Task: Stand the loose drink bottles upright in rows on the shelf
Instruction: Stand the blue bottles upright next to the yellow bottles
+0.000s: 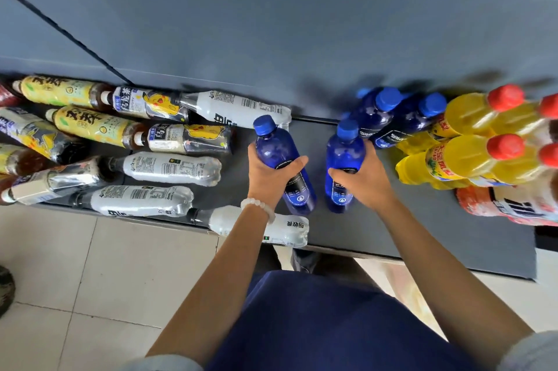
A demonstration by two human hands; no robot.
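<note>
Bottles still lie loose on the left half of the shelf (422,234): white-labelled ones (169,169), yellow tea bottles (90,126) and cartoon-labelled ones (187,138), all on their sides. At the right, blue bottles (401,117) and yellow bottles with red caps (471,156) already stand in rows. The left hand (268,174) and right hand (362,180) each have fingers curled round an upright blue bottle, left one (277,150) and right one (344,156), so I judge the work under half done.
</note>
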